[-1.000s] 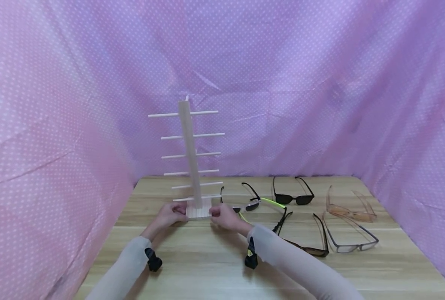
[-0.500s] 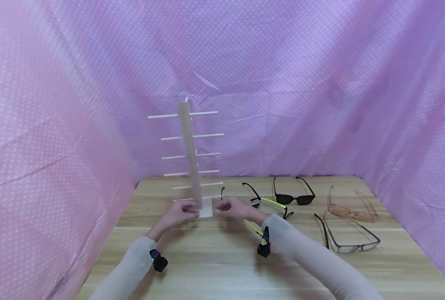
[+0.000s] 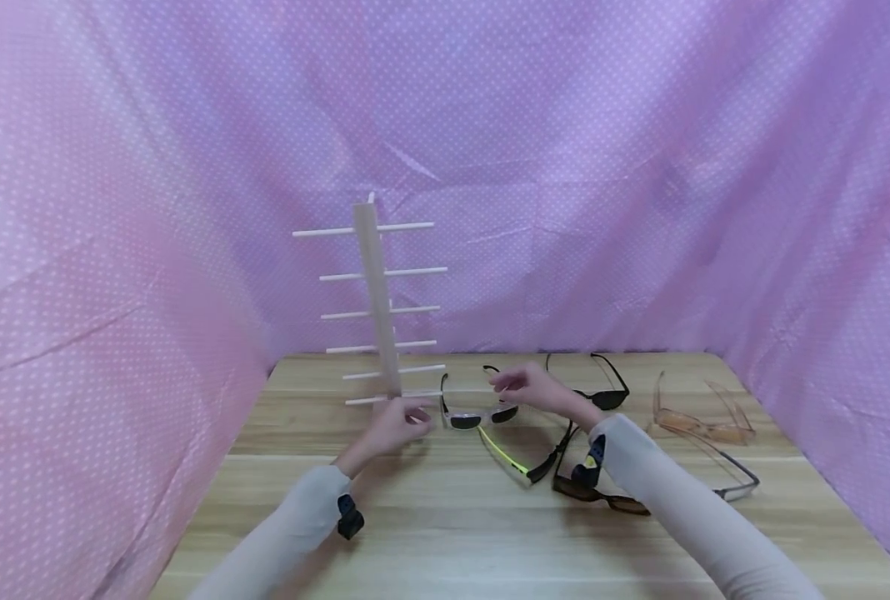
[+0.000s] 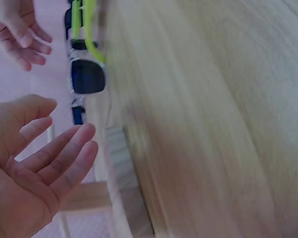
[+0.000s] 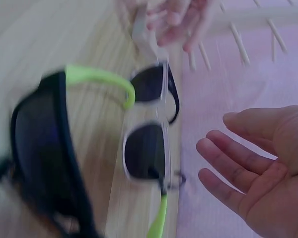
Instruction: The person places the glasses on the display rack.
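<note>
A wooden rack [image 3: 376,292] with several crossbars stands upright on the table. My left hand [image 3: 400,425] is in front of its base with loosely bent fingers that hold nothing. In the left wrist view the fingers are spread beside the base [image 4: 129,183]. My right hand [image 3: 537,390] hovers over the clear-framed sunglasses [image 3: 465,422], partly covering them in the head view. The right wrist view shows its fingers [image 5: 228,163] apart and holding nothing. Dark sunglasses with yellow-green temples [image 3: 507,454] lie just in front of the clear-framed pair.
Black sunglasses [image 3: 610,399] lie at the back, behind the right wrist. Brown-lensed sunglasses [image 3: 580,489] are partly under the right forearm. Orange-tinted glasses [image 3: 703,426] and grey-framed glasses [image 3: 737,492] lie at the right. Pink dotted cloth [image 3: 445,167] surrounds the table.
Both hands were at the rack's base and have left it. My right hand has moved right and back over the sunglasses; my left hand has shifted right. The rack stays nearly in place.
</note>
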Tool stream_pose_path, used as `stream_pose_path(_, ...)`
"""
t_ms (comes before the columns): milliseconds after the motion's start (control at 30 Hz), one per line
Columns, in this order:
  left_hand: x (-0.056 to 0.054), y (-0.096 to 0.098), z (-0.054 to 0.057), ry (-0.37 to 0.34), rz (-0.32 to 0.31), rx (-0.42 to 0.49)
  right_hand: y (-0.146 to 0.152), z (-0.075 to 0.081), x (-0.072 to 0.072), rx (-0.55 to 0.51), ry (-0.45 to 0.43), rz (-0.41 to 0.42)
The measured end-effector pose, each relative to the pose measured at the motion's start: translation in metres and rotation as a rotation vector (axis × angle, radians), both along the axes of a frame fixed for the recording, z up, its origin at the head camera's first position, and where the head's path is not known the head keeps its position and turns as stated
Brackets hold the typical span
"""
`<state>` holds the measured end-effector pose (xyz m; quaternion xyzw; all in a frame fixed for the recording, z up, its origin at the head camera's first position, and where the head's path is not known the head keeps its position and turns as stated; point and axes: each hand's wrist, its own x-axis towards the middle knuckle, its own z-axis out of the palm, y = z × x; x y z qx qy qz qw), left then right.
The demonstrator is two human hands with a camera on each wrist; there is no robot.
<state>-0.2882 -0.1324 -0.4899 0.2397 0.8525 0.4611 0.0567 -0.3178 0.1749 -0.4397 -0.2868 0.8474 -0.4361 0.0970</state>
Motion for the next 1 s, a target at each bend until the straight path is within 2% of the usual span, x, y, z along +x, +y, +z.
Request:
stream_pose_path(200,0.001,0.012,-0.009,0.024,0.06,-0.039,0.028,-0.011,-0.008,0.033,0.093,-0.055)
stream_pose_path(367,-0.002,0.018,-0.014,0.078,0.08,-0.059,0.037,-0.021,-0.012,0.081,0.141,-0.064)
stream_pose_path(500,-0.006,0.022,-0.015,0.117,0.069,-0.043,0.035,-0.025,-0.012,0.096,0.174,-0.047)
stream_pose_path(800,-0.015,0.027,-0.017,0.118,0.073,-0.016,0.031,-0.034,-0.018,0.17,0.278,0.011)
stream_pose_path(1000,-0.02,0.032,-0.017,0.11,0.047,-0.026,0.03,-0.035,-0.022,0.224,0.295,-0.015)
